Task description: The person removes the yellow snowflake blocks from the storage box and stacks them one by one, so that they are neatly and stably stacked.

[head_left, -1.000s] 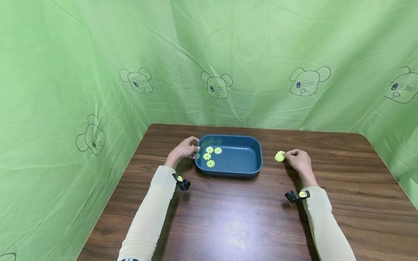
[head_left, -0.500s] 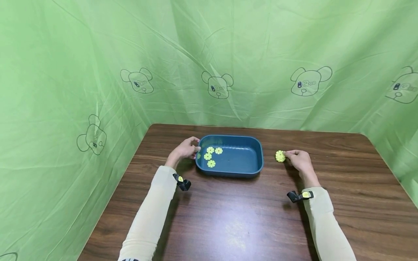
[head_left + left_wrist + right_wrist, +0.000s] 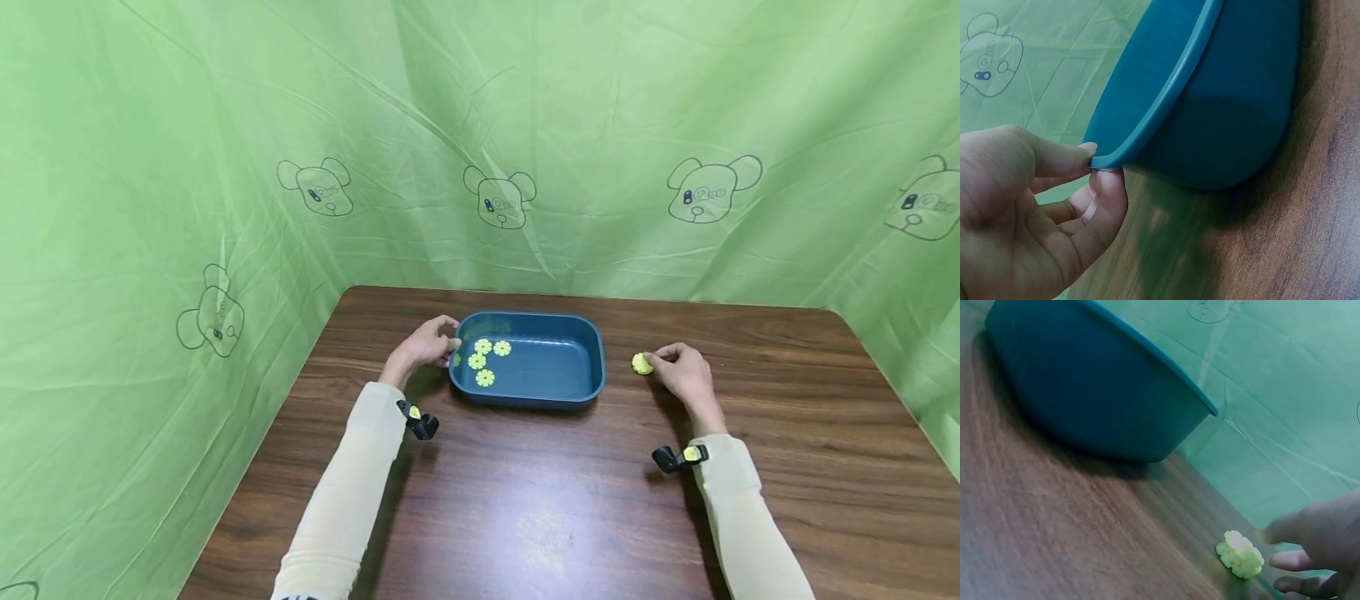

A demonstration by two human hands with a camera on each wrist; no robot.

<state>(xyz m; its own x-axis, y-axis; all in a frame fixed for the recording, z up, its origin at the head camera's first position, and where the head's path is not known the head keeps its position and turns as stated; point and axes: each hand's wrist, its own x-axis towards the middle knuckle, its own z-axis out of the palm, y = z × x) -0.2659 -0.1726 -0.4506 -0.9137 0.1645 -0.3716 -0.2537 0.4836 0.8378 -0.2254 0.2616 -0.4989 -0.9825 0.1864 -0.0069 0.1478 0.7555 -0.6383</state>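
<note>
My left hand [image 3: 426,342] pinches the rim of a blue rectangular basin [image 3: 540,400] at its left end. The left wrist view shows thumb and finger meeting on that rim [image 3: 1172,87]. Inside the basin, at its left side, lie several yellow flower-shaped pieces [image 3: 485,377]. To the right of the basin, a yellow scalloped piece [image 3: 1239,555] lies on the table; it looks thick, and I cannot tell whether it is a stack. My right hand [image 3: 686,373] is right beside it, thumb and fingers parted, with a narrow gap to the piece in the right wrist view.
The basin stands on a brown wood-grain table [image 3: 525,500] with rounded far corners. A green cloth [image 3: 585,125] printed with bear heads hangs behind and at both sides. Each wrist wears a black strap with a small camera [image 3: 423,423].
My right hand has shifted slightly left and now covers more of the yellow piece, which also looks different in outline. The left hand and basin stay put.
</note>
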